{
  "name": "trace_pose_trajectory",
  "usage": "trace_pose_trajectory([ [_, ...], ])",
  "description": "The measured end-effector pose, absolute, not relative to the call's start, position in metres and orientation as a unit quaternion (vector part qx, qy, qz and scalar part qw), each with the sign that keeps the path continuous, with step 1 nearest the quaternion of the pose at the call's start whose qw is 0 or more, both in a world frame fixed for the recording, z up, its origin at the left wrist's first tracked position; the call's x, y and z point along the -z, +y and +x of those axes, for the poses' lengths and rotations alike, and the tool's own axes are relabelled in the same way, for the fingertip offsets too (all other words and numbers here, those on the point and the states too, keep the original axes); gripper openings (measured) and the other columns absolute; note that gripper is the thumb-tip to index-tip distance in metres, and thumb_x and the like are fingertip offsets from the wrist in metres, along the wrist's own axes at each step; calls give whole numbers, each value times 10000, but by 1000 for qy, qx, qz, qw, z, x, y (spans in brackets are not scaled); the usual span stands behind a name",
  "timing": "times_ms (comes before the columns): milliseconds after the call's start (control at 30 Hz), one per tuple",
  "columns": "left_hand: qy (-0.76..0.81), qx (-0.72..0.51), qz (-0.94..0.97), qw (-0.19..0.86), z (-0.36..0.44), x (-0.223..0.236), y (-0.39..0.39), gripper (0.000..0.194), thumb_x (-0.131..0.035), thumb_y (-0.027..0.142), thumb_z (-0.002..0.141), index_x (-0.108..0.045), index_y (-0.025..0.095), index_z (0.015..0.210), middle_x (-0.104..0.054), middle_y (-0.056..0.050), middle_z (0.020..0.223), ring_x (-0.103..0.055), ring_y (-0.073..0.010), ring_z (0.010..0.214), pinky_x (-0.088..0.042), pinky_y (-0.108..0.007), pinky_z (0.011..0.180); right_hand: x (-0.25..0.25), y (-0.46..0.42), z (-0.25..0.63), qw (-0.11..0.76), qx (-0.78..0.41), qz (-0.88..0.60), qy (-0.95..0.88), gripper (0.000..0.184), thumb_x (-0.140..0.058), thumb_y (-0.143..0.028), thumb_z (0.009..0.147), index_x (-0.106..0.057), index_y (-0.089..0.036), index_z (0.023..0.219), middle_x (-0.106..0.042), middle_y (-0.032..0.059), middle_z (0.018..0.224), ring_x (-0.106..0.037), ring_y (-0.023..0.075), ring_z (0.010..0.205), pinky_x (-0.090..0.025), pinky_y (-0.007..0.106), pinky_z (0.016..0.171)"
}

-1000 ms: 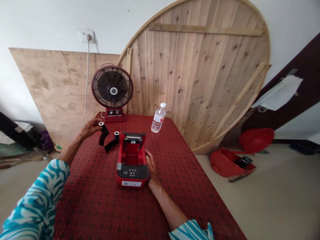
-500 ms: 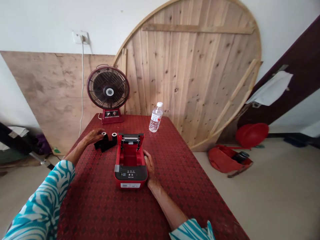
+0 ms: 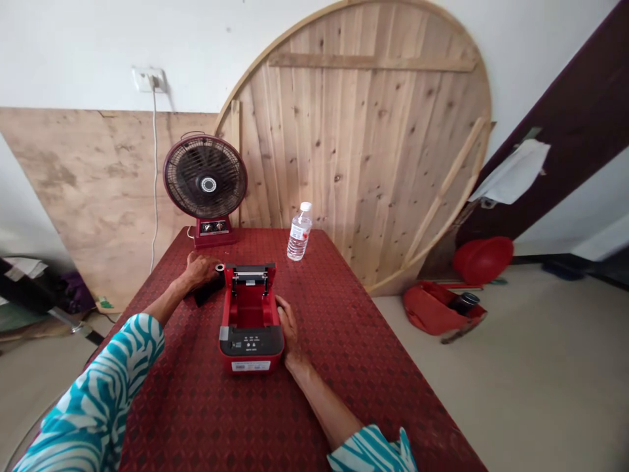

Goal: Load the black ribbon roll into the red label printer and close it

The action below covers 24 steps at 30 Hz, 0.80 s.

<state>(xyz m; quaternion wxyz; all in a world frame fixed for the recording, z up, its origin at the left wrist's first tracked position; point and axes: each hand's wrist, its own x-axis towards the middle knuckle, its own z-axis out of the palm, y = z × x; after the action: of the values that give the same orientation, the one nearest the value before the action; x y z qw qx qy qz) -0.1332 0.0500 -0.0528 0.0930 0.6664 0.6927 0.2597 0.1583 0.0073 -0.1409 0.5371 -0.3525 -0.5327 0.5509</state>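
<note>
A red label printer with a black front panel stands on the table, its lid raised and its inner bay exposed. My right hand wraps around the printer's right side, thumb and fingers against the casing. Left of the printer lies a black ribbon roll, with one white-ended core showing near the raised lid. Over its far end, my left hand curls its fingers on the roll; the hand hides part of it, and the fingertips are hard to make out.
A dark red fan stands at the table's back left, and a clear water bottle behind the printer. The red patterned table has its right edge beside the floor, where a red bag and a red basin lie.
My left hand has moved right over the black ribbon roll, covering one of the two core ends seen before. My right hand stays on the printer. The camera view has shifted slightly.
</note>
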Motion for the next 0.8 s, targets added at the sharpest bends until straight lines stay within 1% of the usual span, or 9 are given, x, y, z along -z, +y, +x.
trace_pose_trajectory([
  [100,685,-296,657,108,-131,50,45,209,-647,278,607,-677,212,803,-735,-78,923,-634,-324,1006,-322,-505,1032,141,8,158,542,-545,-352,-534,464,-499,-542,846,-603,-252,1192,-590,54,1297,-495,244,1242,-332,421,1088],
  [233,666,-374,630,139,-137,33,26,344,-608,423,660,-595,179,902,-713,-77,899,-660,-262,902,-493,-394,846,140,8,157,546,-548,-345,-532,445,-499,-523,850,-603,-259,1192,-598,50,1288,-503,245,1232,-348,422,1074],
  [333,642,-427,613,174,-143,12,-1,421,-560,499,723,-550,164,977,-704,-65,888,-669,-209,802,-530,-325,728,138,9,156,551,-543,-346,-531,446,-504,-527,841,-612,-255,1177,-610,53,1267,-510,248,1217,-349,428,1069],
  [400,611,-471,591,237,-140,-3,-22,459,-617,516,714,-561,165,1003,-706,-59,869,-664,-190,723,-531,-296,658,137,9,155,555,-539,-349,-529,450,-505,-536,834,-619,-249,1160,-615,58,1254,-511,250,1211,-342,432,1072],
  [467,568,-498,576,313,-127,-16,-42,485,-701,495,682,-598,165,1022,-714,-63,864,-661,-186,695,-527,-281,627,137,8,155,554,-540,-352,-527,451,-505,-537,832,-619,-249,1159,-613,60,1251,-511,251,1209,-339,434,1073],
  [533,545,-465,606,346,-107,-25,-55,459,-725,454,696,-639,163,1040,-722,-75,907,-670,-200,753,-530,-286,663,136,8,154,550,-546,-348,-527,454,-499,-531,837,-609,-251,1177,-605,59,1259,-508,249,1211,-345,432,1067],
  [600,541,-388,669,331,-82,-29,-60,400,-706,422,726,-672,168,1033,-726,-69,930,-673,-203,794,-531,-288,694,136,7,154,546,-553,-344,-527,454,-487,-524,846,-599,-252,1192,-601,59,1266,-510,247,1209,-362,428,1053],
  [733,553,-234,779,183,-37,-24,-51,311,-677,333,777,-685,212,1064,-728,-39,993,-675,-195,868,-514,-290,787,136,7,153,538,-553,-349,-532,427,-468,-502,868,-590,-258,1197,-605,54,1258,-515,237,1202,-383,422,1033],
  [800,573,-154,799,104,-22,-20,-43,306,-671,314,799,-677,223,1092,-720,-53,1053,-676,-216,931,-508,-302,824,136,7,152,541,-550,-348,-533,418,-464,-491,873,-587,-261,1199,-603,52,1259,-514,231,1202,-379,418,1038],
])
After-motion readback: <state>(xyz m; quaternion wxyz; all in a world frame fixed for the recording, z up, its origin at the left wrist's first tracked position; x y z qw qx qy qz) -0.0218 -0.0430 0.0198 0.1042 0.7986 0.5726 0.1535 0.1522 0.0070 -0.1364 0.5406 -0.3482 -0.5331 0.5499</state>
